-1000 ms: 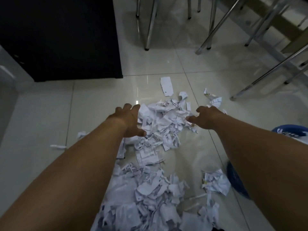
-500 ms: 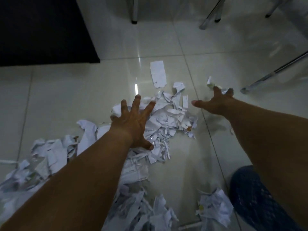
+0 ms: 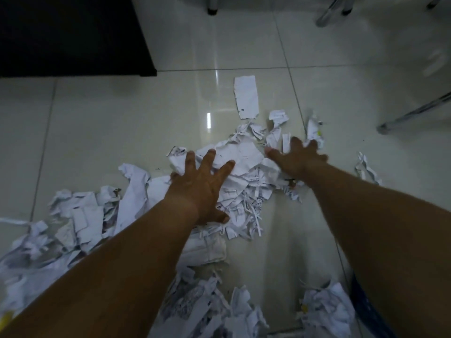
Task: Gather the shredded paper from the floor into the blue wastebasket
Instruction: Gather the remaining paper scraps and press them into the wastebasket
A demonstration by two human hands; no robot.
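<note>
White shredded paper (image 3: 244, 172) lies in a heap on the pale tiled floor, with more scraps spread to the left (image 3: 80, 215) and along the bottom (image 3: 214, 311). My left hand (image 3: 202, 184) presses flat on the heap's left side, fingers spread and straight. My right hand (image 3: 296, 159) rests on the heap's right side, fingers also spread. A larger torn sheet (image 3: 246, 97) lies just beyond the heap. Only a sliver of the blue wastebasket (image 3: 363, 306) shows at the bottom right, behind my right forearm.
A black cabinet (image 3: 70, 35) stands at the upper left. Chrome chair legs (image 3: 412, 115) reach the floor at right and along the top edge (image 3: 212, 7). Small paper scraps (image 3: 366, 167) lie right of my right hand, and a clump (image 3: 327, 308) sits beside the basket.
Both hands have opened flat and spread. The right hand has moved left onto the heap; the left stays pressed on it. The view has tilted down and closer.
</note>
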